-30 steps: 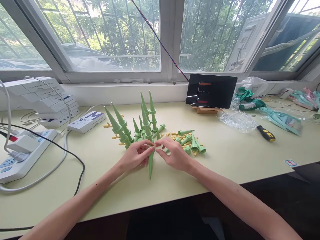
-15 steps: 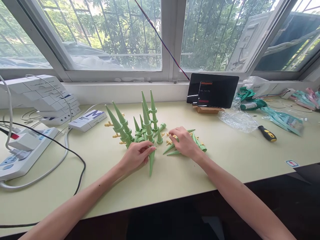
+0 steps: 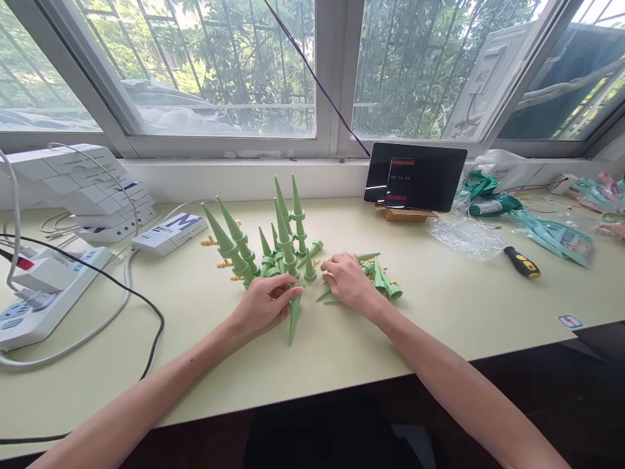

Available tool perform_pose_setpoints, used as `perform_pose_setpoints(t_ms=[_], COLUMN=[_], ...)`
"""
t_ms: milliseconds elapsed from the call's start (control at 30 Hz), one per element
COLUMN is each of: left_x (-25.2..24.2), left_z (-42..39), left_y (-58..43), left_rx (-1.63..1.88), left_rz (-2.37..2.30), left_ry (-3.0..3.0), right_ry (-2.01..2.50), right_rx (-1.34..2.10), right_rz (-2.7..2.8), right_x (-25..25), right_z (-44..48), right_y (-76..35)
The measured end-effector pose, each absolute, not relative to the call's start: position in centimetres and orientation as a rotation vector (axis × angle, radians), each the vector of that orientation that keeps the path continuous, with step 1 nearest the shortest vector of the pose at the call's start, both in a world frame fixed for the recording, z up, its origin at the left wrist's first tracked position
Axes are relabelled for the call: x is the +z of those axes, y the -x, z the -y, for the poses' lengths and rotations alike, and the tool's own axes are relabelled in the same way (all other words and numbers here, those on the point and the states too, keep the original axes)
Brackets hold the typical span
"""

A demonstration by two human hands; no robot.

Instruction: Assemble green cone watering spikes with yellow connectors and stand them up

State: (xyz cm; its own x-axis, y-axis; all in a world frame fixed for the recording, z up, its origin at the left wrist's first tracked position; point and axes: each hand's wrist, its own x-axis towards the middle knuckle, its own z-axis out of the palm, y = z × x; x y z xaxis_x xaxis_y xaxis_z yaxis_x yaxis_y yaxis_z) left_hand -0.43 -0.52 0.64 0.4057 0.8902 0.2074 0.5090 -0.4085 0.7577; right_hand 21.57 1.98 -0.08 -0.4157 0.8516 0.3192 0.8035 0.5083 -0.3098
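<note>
My left hand (image 3: 262, 305) is closed round the wide end of a green cone-shaped spike (image 3: 293, 318) whose tip points toward me. My right hand (image 3: 347, 278) rests, fingers curled, on a loose pile of green spikes and small yellow parts (image 3: 378, 276); what its fingertips pinch is hidden. Just behind both hands stands a cluster of assembled green spikes (image 3: 273, 241), tips up, some with yellow side pieces.
A white power strip (image 3: 34, 303) with cables lies at the left, beside stacked white boxes (image 3: 92, 189). A dark tablet with a phone (image 3: 415, 177) leans at the windowsill. A black-and-yellow screwdriver (image 3: 522, 262) and plastic bags (image 3: 537, 225) lie at the right.
My right hand left the held spike, went right to the loose pile, and has since drawn slightly back left. My left hand kept hold of the spike.
</note>
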Motion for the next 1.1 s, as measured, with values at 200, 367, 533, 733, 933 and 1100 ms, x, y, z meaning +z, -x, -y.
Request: perform_pose_setpoints(t_ms=[200, 367, 533, 733, 933, 1100], left_x=[0.53, 0.37, 0.22, 0.28, 0.10, 0.09], left_z=[0.47, 0.26, 0.18, 0.19, 0.04, 0.02], left_y=[0.47, 0.47, 0.52, 0.54, 0.65, 0.69], left_rx=[0.815, 0.836, 0.843, 0.849, 0.860, 0.873], left_rz=[-1.190, -1.217, -1.229, -1.216, -1.217, -1.205], left_ry=[-2.112, -2.187, -2.239, -2.276, -2.299, -2.328], right_ry=[1.402, 1.428, 1.464, 1.474, 1.493, 1.481], right_rx=[0.161, 0.156, 0.194, 0.223, 0.283, 0.298], right_rz=[2.313, 2.319, 2.327, 2.321, 2.295, 2.260], right_x=[-0.26, -0.25, -0.02, 0.22, 0.33, 0.06], right_z=[-2.05, -2.12, -2.14, -2.08, -2.03, -2.06], right_y=[-21.37, -21.16, -21.08, -21.08, -21.14, -21.21])
